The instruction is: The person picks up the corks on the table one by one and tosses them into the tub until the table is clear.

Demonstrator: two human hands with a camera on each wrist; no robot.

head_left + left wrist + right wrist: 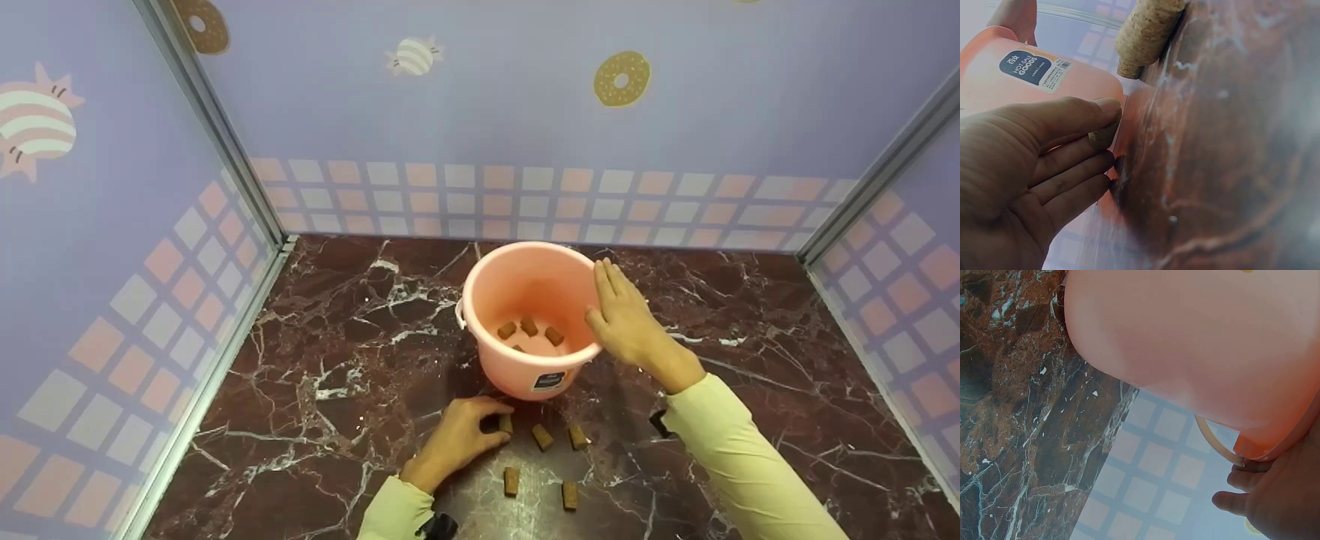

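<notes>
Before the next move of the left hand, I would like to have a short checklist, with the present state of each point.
1. Left hand pinches a cork: ok.
2. Bucket upright, mouth open: ok.
3. Right hand at the bucket's rim: ok.
4. All corks inside: not ok; besides the pinched one, four loose corks lie on the table.
5. Exact count inside: cannot tell; four show, but the near wall hides some floor.

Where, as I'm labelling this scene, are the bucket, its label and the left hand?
Bucket [531, 289], head view: inner back wall.
Label [1033, 70], left wrist view: dark printed panel.
Left hand [459, 433], head view: back of hand.
</notes>
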